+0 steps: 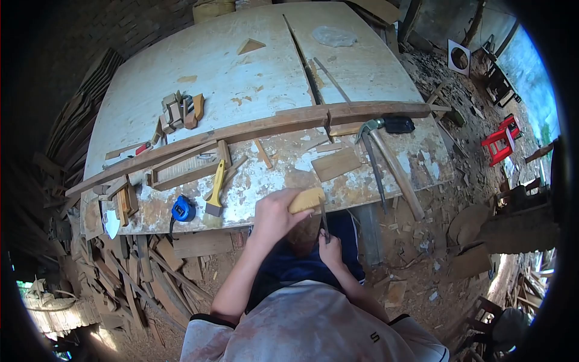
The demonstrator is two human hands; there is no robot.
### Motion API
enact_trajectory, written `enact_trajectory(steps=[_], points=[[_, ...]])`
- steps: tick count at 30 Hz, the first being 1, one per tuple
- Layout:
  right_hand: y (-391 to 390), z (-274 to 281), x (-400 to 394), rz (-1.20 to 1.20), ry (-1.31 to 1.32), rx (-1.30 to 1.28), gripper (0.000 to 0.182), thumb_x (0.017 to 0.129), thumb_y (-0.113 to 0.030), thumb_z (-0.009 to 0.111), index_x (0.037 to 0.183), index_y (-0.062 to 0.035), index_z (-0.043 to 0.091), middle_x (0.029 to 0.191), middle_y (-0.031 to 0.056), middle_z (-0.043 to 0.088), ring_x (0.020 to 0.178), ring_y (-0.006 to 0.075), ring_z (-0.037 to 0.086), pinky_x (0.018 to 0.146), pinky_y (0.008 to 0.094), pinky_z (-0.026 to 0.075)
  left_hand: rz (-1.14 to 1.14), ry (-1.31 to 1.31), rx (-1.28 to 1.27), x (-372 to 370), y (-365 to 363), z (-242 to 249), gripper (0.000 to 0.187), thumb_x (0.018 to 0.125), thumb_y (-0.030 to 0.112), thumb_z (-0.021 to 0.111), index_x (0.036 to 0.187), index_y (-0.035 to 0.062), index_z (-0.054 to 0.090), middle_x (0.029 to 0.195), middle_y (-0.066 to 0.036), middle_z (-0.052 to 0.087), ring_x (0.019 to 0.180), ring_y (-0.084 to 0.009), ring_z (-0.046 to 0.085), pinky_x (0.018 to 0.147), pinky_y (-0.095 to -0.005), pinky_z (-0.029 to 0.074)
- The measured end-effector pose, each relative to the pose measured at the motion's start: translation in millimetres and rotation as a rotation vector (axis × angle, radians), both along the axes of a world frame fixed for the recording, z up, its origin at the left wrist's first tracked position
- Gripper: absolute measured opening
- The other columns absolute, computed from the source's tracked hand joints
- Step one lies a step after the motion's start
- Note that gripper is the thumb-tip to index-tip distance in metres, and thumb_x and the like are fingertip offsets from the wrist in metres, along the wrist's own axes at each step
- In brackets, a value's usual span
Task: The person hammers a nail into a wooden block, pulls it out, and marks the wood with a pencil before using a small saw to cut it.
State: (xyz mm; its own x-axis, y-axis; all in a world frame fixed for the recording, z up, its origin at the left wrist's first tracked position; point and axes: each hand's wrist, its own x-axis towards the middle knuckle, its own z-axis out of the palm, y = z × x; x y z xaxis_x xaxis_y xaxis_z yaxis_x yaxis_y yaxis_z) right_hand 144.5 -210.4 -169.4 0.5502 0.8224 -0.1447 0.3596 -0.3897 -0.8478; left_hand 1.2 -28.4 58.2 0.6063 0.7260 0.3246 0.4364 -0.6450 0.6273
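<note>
My left hand is closed around a small light-coloured wood block at the front edge of the workbench. Just below and to the right, my right hand grips a thin, dark metal tool. Its upper end meets the right end of the block; its exact kind is too small to make out. A flat piece of wood lies on the bench beyond the block. Left of my left hand are a yellow-handled tool with a flat dark end and a blue tape measure.
A long wooden beam crosses the bench. On the right, a claw hammer overhangs the front edge beside a dark metal bar. Wood offcuts sit at left. Scrap boards cover the floor, and a red stool stands far right.
</note>
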Motion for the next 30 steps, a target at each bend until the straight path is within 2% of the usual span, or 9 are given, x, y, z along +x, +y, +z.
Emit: enact_trajectory(steps=[5, 6, 9, 13, 17, 18, 22, 24, 30], points=[[27, 56, -1, 0.005, -0.009, 0.092, 0.04, 0.11, -0.031, 0.061, 0.101, 0.003, 0.079, 0.088, 0.0336, 0.072, 0.091, 0.0559, 0.072, 0.079, 0.0624, 0.056, -0.022, 0.007, -0.022, 1, -9, -6, 0.051, 0.077, 0.032, 0.098, 0.117, 0.005, 0.08, 0.106, -0.016, 0.081, 0.095, -0.0376, 0.079, 0.083, -0.0433, 0.064], [25, 44, 1, 0.031, -0.035, 0.105, 0.042, 0.11, -0.033, 0.061, 0.102, 0.0033, 0.079, 0.086, 0.034, 0.071, 0.09, 0.0559, 0.072, 0.078, 0.0622, 0.057, -0.031, 0.019, -0.04, 0, -10, -2, 0.051, 0.077, 0.031, 0.097, 0.118, 0.0054, 0.08, 0.106, -0.016, 0.081, 0.096, -0.0376, 0.079, 0.083, -0.0436, 0.064], [1, -15, -5, -0.001, -0.094, 0.059, 0.037, 0.11, -0.024, 0.061, 0.09, 0.0044, 0.073, 0.081, 0.0327, 0.068, 0.083, 0.0547, 0.071, 0.068, 0.0581, 0.053, -0.039, -0.002, 0.005, 0, -2, -2, 0.05, 0.077, 0.028, 0.096, 0.119, 0.0056, 0.08, 0.107, -0.016, 0.081, 0.096, -0.0382, 0.078, 0.083, -0.0437, 0.063], [32, 68, 1, 0.011, -0.081, 0.144, 0.039, 0.111, -0.025, 0.061, 0.088, 0.0032, 0.072, 0.08, 0.0326, 0.067, 0.083, 0.0557, 0.07, 0.069, 0.0594, 0.053, -0.037, -0.035, 0.012, 2, -6, 0, 0.049, 0.078, 0.028, 0.096, 0.119, 0.0055, 0.08, 0.105, -0.017, 0.081, 0.095, -0.0385, 0.078, 0.083, -0.0435, 0.064], [1, -16, -9, 0.01, -0.13, 0.056, 0.037, 0.109, -0.025, 0.062, 0.088, 0.0029, 0.072, 0.081, 0.033, 0.068, 0.087, 0.055, 0.07, 0.07, 0.0607, 0.053, -0.049, -0.028, 0.019, 0, -2, -4, 0.05, 0.078, 0.029, 0.097, 0.119, 0.0056, 0.08, 0.105, -0.017, 0.081, 0.095, -0.0383, 0.079, 0.082, -0.0433, 0.064], [-2, -11, -9, 0.036, -0.112, -0.023, 0.043, 0.112, -0.033, 0.06, 0.097, 0.0017, 0.078, 0.086, 0.033, 0.072, 0.086, 0.0578, 0.07, 0.079, 0.0655, 0.055, -0.022, -0.049, 0.002, 1, 2, -2, 0.05, 0.078, 0.03, 0.097, 0.119, 0.0055, 0.08, 0.104, -0.018, 0.081, 0.094, -0.0383, 0.079, 0.082, -0.0431, 0.064], [5, 5, -6, 0.037, -0.065, -0.02, 0.045, 0.112, -0.036, 0.059, 0.099, 0.0018, 0.079, 0.086, 0.0326, 0.073, 0.087, 0.0561, 0.072, 0.079, 0.065, 0.056, 0.025, -0.033, -0.061, -1, -1, -5, 0.05, 0.079, 0.033, 0.096, 0.118, 0.0053, 0.08, 0.103, -0.018, 0.081, 0.094, -0.0381, 0.079, 0.082, -0.0429, 0.064], [-1, -8, 2, 0.043, -0.038, 0.01, 0.043, 0.112, -0.034, 0.059, 0.099, 0.0028, 0.079, 0.086, 0.0322, 0.073, 0.086, 0.0555, 0.072, 0.078, 0.0636, 0.056, -0.007, 0.007, -0.026, 3, -1, -1, 0.051, 0.079, 0.033, 0.096, 0.119, 0.0058, 0.08, 0.103, -0.016, 0.081, 0.094, -0.0375, 0.079, 0.082, -0.0432, 0.064], [13, 47, 1, 0.041, 0.036, 0.172, 0.032, 0.109, -0.023, 0.066, 0.095, 0.0043, 0.074, 0.082, 0.0299, 0.071, 0.081, 0.0516, 0.072, 0.069, 0.0555, 0.055, -0.015, -0.011, -0.002, 5, -6, -6, 0.049, 0.079, 0.026, 0.095, 0.121, 0.006, 0.079, 0.106, -0.014, 0.081, 0.095, -0.0373, 0.078, 0.083, -0.0436, 0.063]])
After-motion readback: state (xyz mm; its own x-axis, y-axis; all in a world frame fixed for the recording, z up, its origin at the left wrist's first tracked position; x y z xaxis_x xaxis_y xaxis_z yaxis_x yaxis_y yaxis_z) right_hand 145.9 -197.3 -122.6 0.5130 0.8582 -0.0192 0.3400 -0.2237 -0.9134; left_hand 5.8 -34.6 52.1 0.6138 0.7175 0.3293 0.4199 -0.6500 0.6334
